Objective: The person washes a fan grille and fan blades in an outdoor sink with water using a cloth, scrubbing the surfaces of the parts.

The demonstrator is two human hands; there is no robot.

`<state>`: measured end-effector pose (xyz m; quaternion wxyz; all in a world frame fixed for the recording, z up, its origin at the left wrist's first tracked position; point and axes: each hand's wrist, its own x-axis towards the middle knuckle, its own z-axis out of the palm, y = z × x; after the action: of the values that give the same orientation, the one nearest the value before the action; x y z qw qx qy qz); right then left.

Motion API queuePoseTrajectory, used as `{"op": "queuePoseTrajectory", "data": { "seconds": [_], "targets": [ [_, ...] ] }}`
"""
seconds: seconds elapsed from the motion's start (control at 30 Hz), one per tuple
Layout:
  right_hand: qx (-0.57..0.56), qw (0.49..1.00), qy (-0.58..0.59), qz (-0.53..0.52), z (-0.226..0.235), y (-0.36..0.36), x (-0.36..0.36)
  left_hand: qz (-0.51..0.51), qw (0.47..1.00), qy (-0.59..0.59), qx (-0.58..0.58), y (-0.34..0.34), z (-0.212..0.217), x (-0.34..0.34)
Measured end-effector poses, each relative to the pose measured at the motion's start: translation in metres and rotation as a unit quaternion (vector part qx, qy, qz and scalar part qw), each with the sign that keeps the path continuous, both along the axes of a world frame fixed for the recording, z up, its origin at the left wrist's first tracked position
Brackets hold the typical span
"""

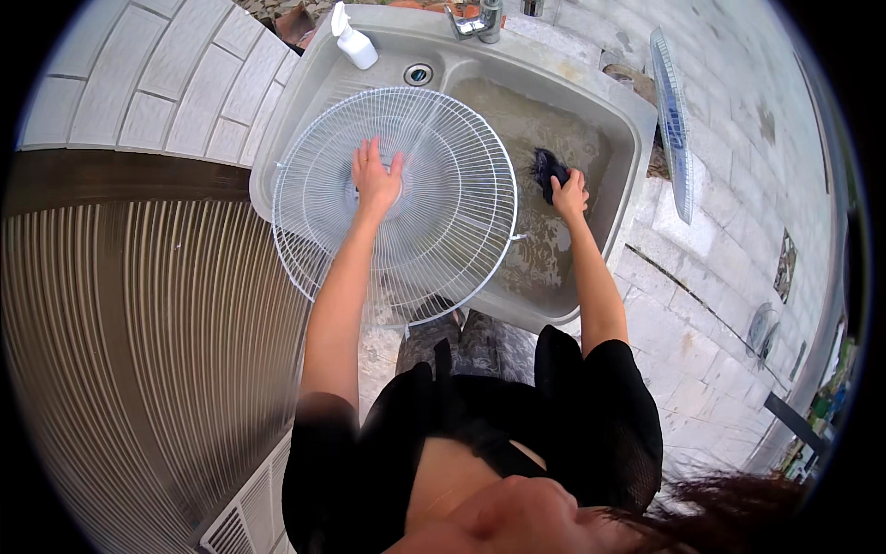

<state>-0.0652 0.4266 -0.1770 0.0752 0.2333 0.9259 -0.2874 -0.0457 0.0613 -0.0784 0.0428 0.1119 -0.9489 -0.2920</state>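
Note:
A round white wire fan guard rests across the left part of a grey sink. My left hand lies on the guard near its centre, fingers stretched out and apart, gripping nothing. To the right, my right hand is closed around a dark, bunched cloth with a ragged edge. The cloth is at the murky water in the sink's right basin; whether it touches the surface is hard to tell.
A white spray bottle stands at the sink's back left, near a drain. The metal faucet rises from the back rim. Another wire fan guard stands edge-on beyond the right rim. A ribbed brown panel runs along the left.

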Motion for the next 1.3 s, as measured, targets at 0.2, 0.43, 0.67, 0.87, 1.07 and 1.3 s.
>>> {"op": "queuePoseTrajectory", "data": {
  "seconds": [0.2,0.43,0.67,0.87,1.07,1.3],
  "targets": [
    [-0.267,0.963,0.024,-0.017,0.020,-0.026,0.088,0.223,0.967,0.058,-0.113,-0.136,0.006,0.070],
    [-0.696,0.661,-0.130,-0.248,0.064,-0.109,0.142,0.347,0.721,-0.055,0.597,-0.232,-0.039,0.165],
    [-0.630,0.734,-0.052,-0.248,0.057,-0.110,0.104,0.314,0.647,-0.019,0.694,-0.210,-0.034,0.208],
    [-0.578,0.810,-0.060,-0.082,0.034,-0.093,-0.009,0.273,0.653,-0.033,0.706,-0.118,0.018,0.261],
    [-0.489,0.868,0.009,0.091,0.036,-0.114,-0.071,0.241,0.651,-0.112,0.712,-0.041,0.000,0.270],
    [0.098,0.980,-0.116,0.126,0.016,-0.020,0.009,0.182,0.669,-0.315,0.648,0.026,0.006,0.253]
  ]
}}
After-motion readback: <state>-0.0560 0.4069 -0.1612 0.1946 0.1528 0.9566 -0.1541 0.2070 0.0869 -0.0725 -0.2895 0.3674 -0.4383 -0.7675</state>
